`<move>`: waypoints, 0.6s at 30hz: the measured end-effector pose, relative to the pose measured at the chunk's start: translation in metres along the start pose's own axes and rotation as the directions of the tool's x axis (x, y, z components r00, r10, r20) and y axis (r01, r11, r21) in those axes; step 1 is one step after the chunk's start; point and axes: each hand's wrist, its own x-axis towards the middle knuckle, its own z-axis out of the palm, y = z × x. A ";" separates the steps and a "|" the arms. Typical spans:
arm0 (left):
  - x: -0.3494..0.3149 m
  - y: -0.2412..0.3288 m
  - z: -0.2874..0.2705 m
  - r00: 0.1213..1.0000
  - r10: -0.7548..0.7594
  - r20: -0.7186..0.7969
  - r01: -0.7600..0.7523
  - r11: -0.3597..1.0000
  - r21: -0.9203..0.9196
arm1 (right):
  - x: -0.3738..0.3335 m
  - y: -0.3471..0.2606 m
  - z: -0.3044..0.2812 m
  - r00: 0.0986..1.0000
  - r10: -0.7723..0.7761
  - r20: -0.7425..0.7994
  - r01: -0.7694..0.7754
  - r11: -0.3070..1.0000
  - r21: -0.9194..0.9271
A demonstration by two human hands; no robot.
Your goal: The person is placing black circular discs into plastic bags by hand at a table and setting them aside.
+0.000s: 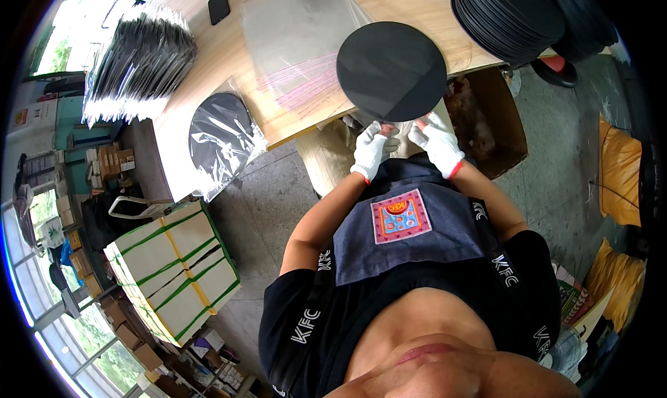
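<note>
Smooth matte-black disc (391, 70), flat and round, over near edge of wood-grain table (219, 54), white-gloved left hand (374, 148) and right hand (439, 144), fingers pinching its near rim, clear film sheets (295, 26) alongside

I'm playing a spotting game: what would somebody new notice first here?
Probably the big, flat, round black disc at top centre, by the white-gloved left hand and white-gloved right hand. Then the stack of round black discs at top right, and the shiny pile of black pieces in clear plastic at upper left.
</note>
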 end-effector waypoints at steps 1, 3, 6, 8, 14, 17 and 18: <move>-0.005 0.004 -0.002 0.999 -0.025 -0.030 0.026 1.000 0.014 | -0.007 -0.003 0.006 0.990 -0.016 -0.139 0.023 0.999 0.049; -0.013 0.013 -0.001 0.993 -0.080 -0.087 0.083 0.996 0.031 | -0.006 -0.018 0.007 0.993 0.018 0.120 -0.031 0.994 0.108; -0.010 0.001 -0.013 0.989 -0.145 -0.034 0.143 0.988 -0.059 | 0.013 -0.013 0.016 0.892 0.029 0.450 -0.118 0.978 0.171; -0.012 -0.001 -0.019 0.991 -0.130 -0.030 0.129 0.991 -0.026 | 0.029 -0.004 0.044 0.887 0.130 0.443 -0.186 0.979 0.086; -0.020 0.005 -0.060 0.973 -0.211 -0.093 0.199 0.972 -0.128 | 0.022 -0.012 0.064 0.675 0.503 0.541 -0.261 0.848 -0.462; -0.031 0.021 -0.071 0.981 -0.122 -0.148 0.110 0.990 -0.088 | -0.004 -0.037 0.081 0.667 0.527 0.527 0.089 0.646 -0.758; -0.033 0.021 -0.077 0.980 -0.087 -0.181 0.075 0.995 -0.069 | -0.005 -0.041 0.087 0.673 0.498 0.547 0.218 0.572 -0.790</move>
